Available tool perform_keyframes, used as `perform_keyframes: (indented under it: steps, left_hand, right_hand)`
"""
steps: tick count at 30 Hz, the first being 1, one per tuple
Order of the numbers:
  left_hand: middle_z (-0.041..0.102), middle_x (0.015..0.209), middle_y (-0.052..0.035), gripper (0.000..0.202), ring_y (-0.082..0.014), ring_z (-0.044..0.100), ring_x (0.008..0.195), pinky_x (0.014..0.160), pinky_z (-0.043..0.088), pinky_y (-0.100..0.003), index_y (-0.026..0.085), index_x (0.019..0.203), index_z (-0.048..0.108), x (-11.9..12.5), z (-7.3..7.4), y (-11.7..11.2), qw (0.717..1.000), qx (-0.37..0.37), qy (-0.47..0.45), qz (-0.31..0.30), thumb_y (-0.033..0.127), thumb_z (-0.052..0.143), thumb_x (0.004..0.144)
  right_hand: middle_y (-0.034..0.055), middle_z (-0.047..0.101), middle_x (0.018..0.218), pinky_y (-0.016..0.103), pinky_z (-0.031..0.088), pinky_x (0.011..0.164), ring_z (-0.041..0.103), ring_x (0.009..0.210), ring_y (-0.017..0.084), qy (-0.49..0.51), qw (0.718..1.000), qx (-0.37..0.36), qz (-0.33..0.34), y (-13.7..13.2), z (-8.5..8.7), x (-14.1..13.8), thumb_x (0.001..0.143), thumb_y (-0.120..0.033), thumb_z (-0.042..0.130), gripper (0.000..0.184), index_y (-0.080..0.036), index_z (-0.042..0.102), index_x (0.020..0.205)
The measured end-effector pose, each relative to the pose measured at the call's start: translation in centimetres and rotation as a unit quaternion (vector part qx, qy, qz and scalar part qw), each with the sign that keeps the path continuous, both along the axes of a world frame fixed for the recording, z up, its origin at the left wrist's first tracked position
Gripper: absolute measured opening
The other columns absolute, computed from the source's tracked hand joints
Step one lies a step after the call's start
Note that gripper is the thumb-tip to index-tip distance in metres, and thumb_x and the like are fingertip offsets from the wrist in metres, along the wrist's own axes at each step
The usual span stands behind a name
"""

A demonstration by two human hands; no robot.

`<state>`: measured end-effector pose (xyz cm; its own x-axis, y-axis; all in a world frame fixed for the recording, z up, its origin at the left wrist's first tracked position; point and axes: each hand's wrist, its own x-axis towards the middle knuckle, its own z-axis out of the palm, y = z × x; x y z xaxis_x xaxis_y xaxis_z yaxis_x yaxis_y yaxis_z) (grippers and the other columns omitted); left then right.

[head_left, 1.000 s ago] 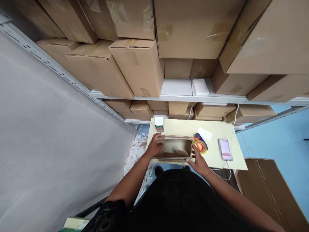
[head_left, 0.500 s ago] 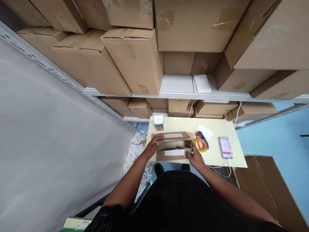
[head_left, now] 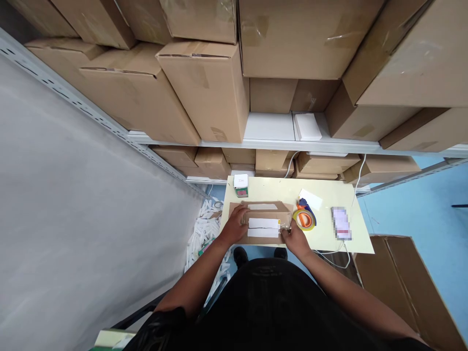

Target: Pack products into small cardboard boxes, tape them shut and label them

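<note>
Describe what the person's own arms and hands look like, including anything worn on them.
The left hand and right hand are bare, without gloves, and no watch or bracelet shows at either wrist. Both forearms are uncovered. The left sleeve is short and black, matching the black shirt; faint marks on the shirt's front are too dim to read.

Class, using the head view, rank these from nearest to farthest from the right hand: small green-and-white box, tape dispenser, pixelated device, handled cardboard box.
From the right hand:
1. Cardboard box: touching the hand, on its left.
2. Tape dispenser: just beyond, slightly right.
3. Pixelated device: farther right.
4. Green-and-white box: far left, beyond the cardboard box.
</note>
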<state>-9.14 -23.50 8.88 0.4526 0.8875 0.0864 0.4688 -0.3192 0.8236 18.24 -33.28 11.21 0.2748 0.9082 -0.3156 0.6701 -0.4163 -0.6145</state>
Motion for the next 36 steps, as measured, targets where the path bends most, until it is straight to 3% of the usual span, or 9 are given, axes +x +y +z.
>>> perform_keyframes:
  steps: [5,10,14,18,21,24,30,33,36]
  left_hand:
    - [0.038,0.156,-0.0145,0.066,-0.0285,0.04,0.147,0.124,0.034,-0.047,0.019,0.143,0.052,0.0,-0.7,-0.7,0.998,0.001,0.07,-0.001,0.008,0.056,0.078]
    - [0.016,0.169,-0.0178,0.079,-0.0369,0.028,0.153,0.121,0.035,-0.051,0.015,0.157,0.037,1.0,-0.6,1.0,0.981,0.023,0.192,0.008,0.016,0.059,0.081]
    - [0.024,0.168,-0.0186,0.078,-0.0418,0.027,0.151,0.119,0.029,-0.057,0.016,0.155,0.041,1.5,0.5,1.2,0.957,0.102,0.271,0.032,0.021,0.063,0.081]
    - [0.053,0.148,-0.018,0.045,-0.0383,0.048,0.134,0.111,0.035,-0.055,0.02,0.137,0.061,1.3,1.3,0.0,0.938,0.17,0.303,-0.013,0.019,0.054,0.092]
    - [0.066,0.12,-0.0172,0.032,-0.0322,0.061,0.11,0.096,0.047,-0.048,0.019,0.115,0.069,1.5,1.6,-0.7,0.929,0.145,0.329,-0.085,0.013,0.044,0.096]
    - [0.065,0.115,-0.0166,0.028,-0.0286,0.065,0.096,0.082,0.052,-0.042,0.016,0.106,0.069,2.6,2.1,-1.0,0.933,0.084,0.345,-0.061,0.01,0.044,0.094]
    - [0.065,0.117,-0.0127,0.02,-0.0228,0.069,0.095,0.087,0.056,-0.037,0.016,0.104,0.067,4.3,2.6,-1.9,0.979,-0.105,0.141,0.105,0.015,0.057,0.086]
    - [0.067,0.105,-0.0076,0.017,-0.0179,0.071,0.085,0.075,0.058,-0.031,0.018,0.103,0.065,3.9,2.2,-2.0,0.954,-0.261,-0.043,0.142,0.025,0.056,0.09]
    - [0.068,0.094,-0.0044,0.025,-0.0182,0.072,0.083,0.069,0.059,-0.029,0.02,0.104,0.066,3.2,1.8,-2.1,0.92,-0.336,-0.155,0.128,0.038,0.061,0.089]
  right_hand:
    - [0.0152,0.073,0.114,0.034,0.049,0.085,0.07,0.101,0.028,-0.054,0.997,-0.038,0.03,0.6,0.3,0.0,0.093,-0.032,0.049,0.048,-0.014,0.048,0.138]
    - [0.0235,0.067,0.128,0.038,0.049,0.093,0.068,0.112,0.032,-0.041,0.996,-0.076,0.035,3.7,0.7,-0.4,0.094,-0.032,0.046,0.07,-0.004,0.029,0.155]
    - [0.0201,0.065,0.136,0.037,0.049,0.096,0.065,0.118,0.03,0.0,0.994,-0.102,0.049,4.8,-0.1,2.0,0.093,-0.04,0.049,0.073,-0.009,0.032,0.157]
    - [0.0101,0.067,0.132,0.031,0.051,0.091,0.066,0.115,0.024,-0.063,0.992,-0.113,-0.005,4.3,-1.7,8.0,0.097,-0.044,0.041,0.051,-0.022,0.052,0.141]
    - [0.0183,0.063,0.131,0.036,0.052,0.087,0.063,0.119,0.032,-0.169,0.97,-0.164,-0.06,4.9,-3.1,12.0,0.089,-0.051,0.054,0.059,-0.016,0.051,0.137]
    - [0.0219,0.065,0.123,0.039,0.053,0.081,0.066,0.114,0.037,-0.181,0.959,-0.207,-0.065,6.6,-4.5,13.8,0.08,-0.047,0.066,0.06,-0.012,0.057,0.128]
    - [0.0133,0.073,0.106,0.034,0.052,0.074,0.071,0.099,0.03,-0.174,0.957,-0.231,-0.036,8.0,-5.7,14.0,0.084,-0.038,0.062,0.037,-0.018,0.065,0.115]
    - [0.0101,0.074,0.106,0.032,0.05,0.076,0.071,0.099,0.027,-0.182,0.961,-0.205,-0.039,6.4,-4.5,14.5,0.089,-0.039,0.055,0.038,-0.022,0.064,0.122]
    - [0.0079,0.074,0.099,0.032,0.05,0.077,0.07,0.095,0.026,-0.192,0.973,-0.112,-0.06,3.9,-1.8,14.5,0.089,-0.039,0.053,0.039,-0.024,0.064,0.123]
